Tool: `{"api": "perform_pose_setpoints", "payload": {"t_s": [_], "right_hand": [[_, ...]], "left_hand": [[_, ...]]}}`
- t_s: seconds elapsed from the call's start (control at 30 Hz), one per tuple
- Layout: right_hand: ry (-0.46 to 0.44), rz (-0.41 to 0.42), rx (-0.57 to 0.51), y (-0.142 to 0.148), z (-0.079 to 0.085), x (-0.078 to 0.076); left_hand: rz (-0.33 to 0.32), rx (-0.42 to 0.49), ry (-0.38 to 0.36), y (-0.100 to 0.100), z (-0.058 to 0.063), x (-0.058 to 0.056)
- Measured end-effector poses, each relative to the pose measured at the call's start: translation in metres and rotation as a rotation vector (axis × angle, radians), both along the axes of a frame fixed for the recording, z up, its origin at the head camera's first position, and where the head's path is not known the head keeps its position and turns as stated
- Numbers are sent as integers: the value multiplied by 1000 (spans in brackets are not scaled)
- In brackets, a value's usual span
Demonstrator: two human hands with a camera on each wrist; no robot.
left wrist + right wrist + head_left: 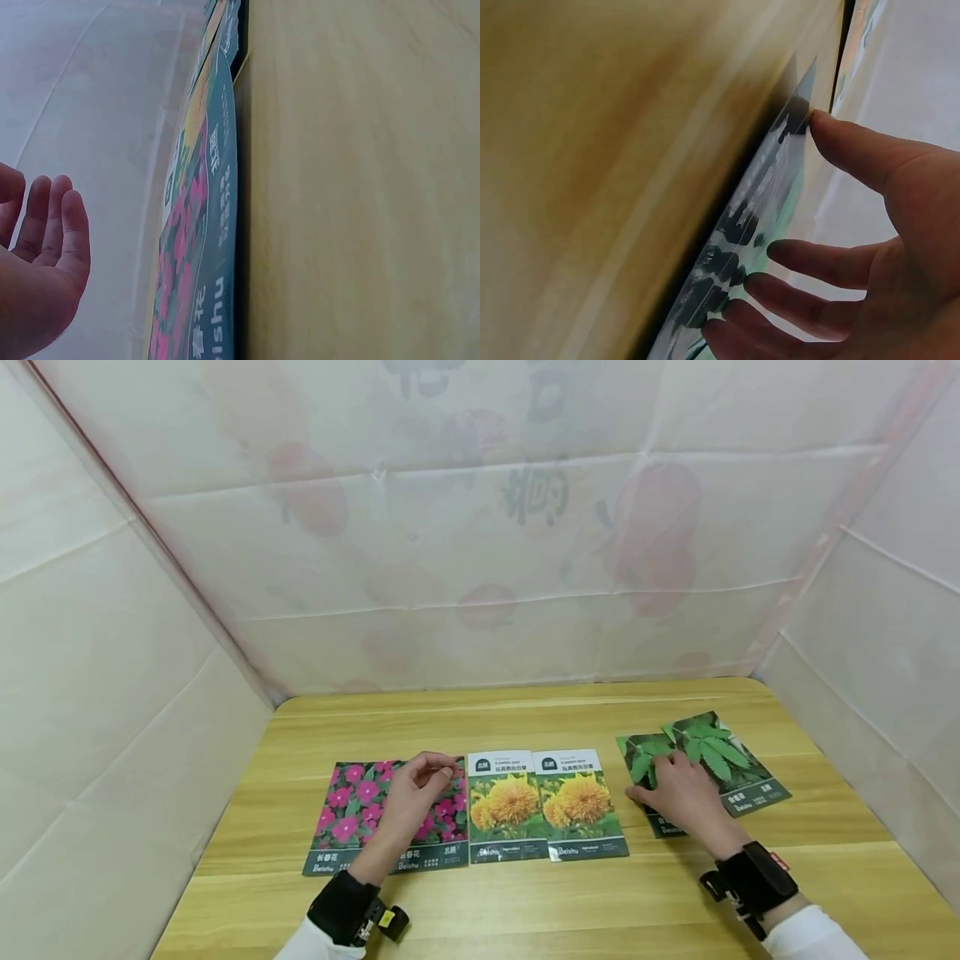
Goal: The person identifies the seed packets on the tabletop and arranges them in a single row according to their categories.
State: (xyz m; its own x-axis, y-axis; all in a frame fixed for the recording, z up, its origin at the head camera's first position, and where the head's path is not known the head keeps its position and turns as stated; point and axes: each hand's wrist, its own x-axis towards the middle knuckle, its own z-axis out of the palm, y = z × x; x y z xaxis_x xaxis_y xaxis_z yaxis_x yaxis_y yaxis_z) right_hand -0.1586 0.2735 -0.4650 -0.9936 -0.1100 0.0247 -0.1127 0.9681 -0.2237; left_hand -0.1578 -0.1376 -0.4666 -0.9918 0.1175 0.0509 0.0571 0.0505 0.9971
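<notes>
My left hand (pixel 412 793) is held above the pink-flower seed packets, fingers loosely bent and nothing between them. Under it lie one pink-flower packet (pixel 345 814) and another pink-flower packet (pixel 448 828), side by side. In the left wrist view the left hand (pixel 45 262) is apart from the packets. My right hand (pixel 682 793) touches the nearer green-leaf seed packet (pixel 637 745), partly covering it. The right wrist view shows its thumb at one end of that packet and the other fingers extended along it. Another green-leaf packet (pixel 731 768) lies tilted just beyond, to the right.
Between the hands, two yellow-flower seed packets lie side by side, the left yellow-flower packet (pixel 506 810) next to the pink ones and the right yellow-flower packet (pixel 583 810) beside it. The wooden table (pixel 495 910) is bordered by pale fabric walls (pixel 420 643) at back and sides.
</notes>
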Motion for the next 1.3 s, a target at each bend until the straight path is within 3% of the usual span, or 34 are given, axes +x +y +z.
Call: {"api": "perform_pose_setpoints", "payload": {"t_s": [0.27,0.57,0.83,1.07,1.3], "right_hand": [[-24,10,-53,-1,6,-1],[114,-12,-105,0,8,-2],[113,13,-129,-9,13,9],[132,62,-99,-25,6,14],[141,93,-79,-34,-2,18]], "left_hand": [[1,-3,13,0,-2,1],[5,-9,10,-1,-3,0],[8,-3,5,-2,-5,1],[10,-10,25,-2,-6,2],[18,-11,-7,-2,-4,2]]}}
